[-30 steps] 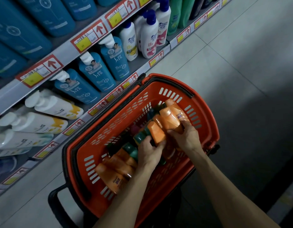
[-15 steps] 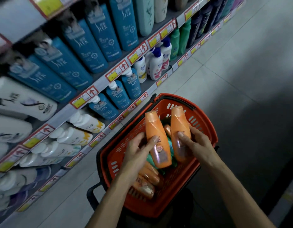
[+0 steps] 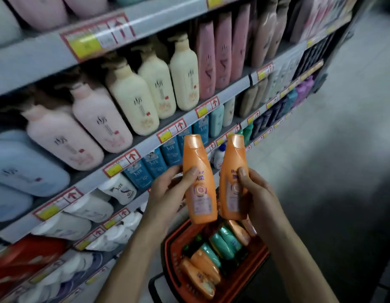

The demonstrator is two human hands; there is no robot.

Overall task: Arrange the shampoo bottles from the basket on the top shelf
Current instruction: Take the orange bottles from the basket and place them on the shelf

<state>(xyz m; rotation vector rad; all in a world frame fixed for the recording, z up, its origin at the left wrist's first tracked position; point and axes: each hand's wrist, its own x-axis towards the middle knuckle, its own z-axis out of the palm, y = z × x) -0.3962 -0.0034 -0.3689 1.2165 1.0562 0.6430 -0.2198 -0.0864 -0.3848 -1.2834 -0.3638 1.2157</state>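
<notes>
Held bottles: two, upright, caps up, side by side and just apart: left bottle [image 3: 197,169], right bottle [image 3: 232,169]; above the basket, in front of the shelves.
Look: glossy orange with orange flip caps; pale label with a round emblem and purple lettering, too blurred to read.
Left hand [image 3: 165,193]: fingers wrapped behind the left bottle's lower half, thumb across its front.
Right hand [image 3: 257,193]: grasps the right bottle the same way, thumb on the label.
Basket [image 3: 167,259]: red-orange, below the hands; at least four orange bottles [image 3: 200,276] and three teal bottles [image 3: 224,243] lie in it; darker ones too dim to count.
Shelves [image 3: 36,55]: grey, on the left, with red-and-yellow price tags [image 3: 122,162] along the edges; three cream pump bottles [image 3: 159,84], two pink pump bottles [image 3: 97,114] beside them, blue bottles [image 3: 154,165] a row below.
Floor [image 3: 343,149]: grey tiles, dim, on the right.
</notes>
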